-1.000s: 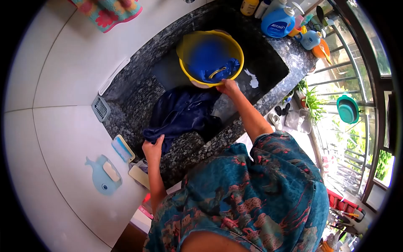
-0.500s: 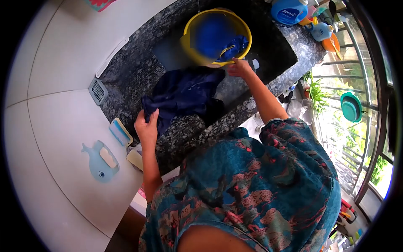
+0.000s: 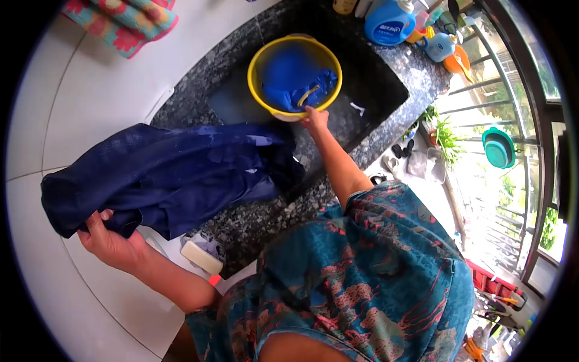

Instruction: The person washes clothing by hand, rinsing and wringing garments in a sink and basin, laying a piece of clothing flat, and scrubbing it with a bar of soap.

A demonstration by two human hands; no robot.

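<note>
My left hand [image 3: 116, 246] is closed on one end of a dark blue garment [image 3: 175, 175], pinched between thumb and fingers. The cloth looks wet and stretches from that hand across the counter to the sink's near edge; its exact kind is unclear. My right hand [image 3: 316, 120] grips the near rim of a yellow basin [image 3: 253, 90] in the dark stone sink [image 3: 395, 90]. Inside the basin lies a bright blue cloth [image 3: 283, 95] with a pale yellow cord or strip [image 3: 309, 95]. A thin stream of water falls by the basin's far left side.
A blue detergent bottle [image 3: 389, 24] and other bottles stand on the far right ledge. A cream-coloured bar or brush [image 3: 202, 257] lies near my left forearm. A flowered towel [image 3: 126, 21] hangs at upper left. A barred window is on the right.
My left hand has swung left, drawing the dark blue garment out long across the counter and over the wall side. My right hand stays at the basin's rim. The camera view has shifted.
</note>
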